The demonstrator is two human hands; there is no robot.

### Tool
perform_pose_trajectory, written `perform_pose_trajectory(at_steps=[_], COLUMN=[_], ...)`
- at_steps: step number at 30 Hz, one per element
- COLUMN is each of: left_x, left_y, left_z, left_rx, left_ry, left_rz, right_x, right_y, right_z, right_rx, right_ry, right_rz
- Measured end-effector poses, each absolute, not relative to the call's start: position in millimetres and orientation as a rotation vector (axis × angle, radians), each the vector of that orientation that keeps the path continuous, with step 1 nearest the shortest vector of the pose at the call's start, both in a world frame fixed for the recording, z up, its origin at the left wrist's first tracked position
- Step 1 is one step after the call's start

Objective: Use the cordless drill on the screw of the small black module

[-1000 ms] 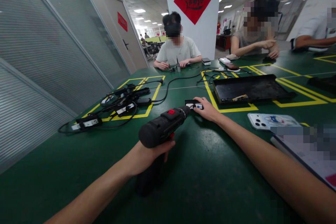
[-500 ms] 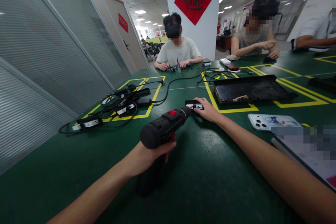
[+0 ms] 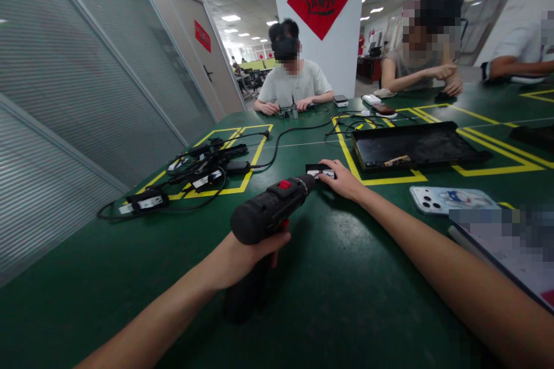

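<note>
My left hand (image 3: 255, 253) is wrapped round the grip of a black cordless drill (image 3: 266, 213) with a red switch on top. The drill points forward and to the right, and its chuck end reaches a small black piece with a white label (image 3: 312, 169) on the table. Holding that piece from its right side is my right hand (image 3: 340, 180), fingers curled over its edge. The drill's nose and my fingers hide part of the piece, so I cannot tell whether the bit touches it.
Black adapters and cables (image 3: 208, 164) lie heaped at the left inside yellow tape. A black tray (image 3: 415, 147) with a small brown strip lies at the right. Closer are a phone (image 3: 452, 200) and a pale flat slab (image 3: 502, 259). Across the green table (image 3: 346, 300) sit other people.
Almost nothing differs. The view has shifted very slightly, while both hands, the drill and the small black piece keep their places.
</note>
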State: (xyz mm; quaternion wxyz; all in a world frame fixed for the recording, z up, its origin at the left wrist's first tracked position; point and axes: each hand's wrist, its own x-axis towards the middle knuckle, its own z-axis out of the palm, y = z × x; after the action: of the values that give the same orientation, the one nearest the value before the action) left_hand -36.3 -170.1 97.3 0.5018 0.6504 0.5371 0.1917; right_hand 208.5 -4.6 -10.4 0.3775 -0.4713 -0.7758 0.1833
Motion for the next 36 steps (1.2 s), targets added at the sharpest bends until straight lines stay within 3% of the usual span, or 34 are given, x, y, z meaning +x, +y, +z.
perform_pose_trajectory(at_steps=[36], left_x=[-36.9], left_y=[-170.3], left_z=[92.0], left_rx=[1.641], left_ry=[1.288], left_rz=[0.495], right_x=[207.3], right_y=[-6.5], right_z=[-8.9], right_rx=[-1.224], right_ry=[-1.970], right_rz=[0.426])
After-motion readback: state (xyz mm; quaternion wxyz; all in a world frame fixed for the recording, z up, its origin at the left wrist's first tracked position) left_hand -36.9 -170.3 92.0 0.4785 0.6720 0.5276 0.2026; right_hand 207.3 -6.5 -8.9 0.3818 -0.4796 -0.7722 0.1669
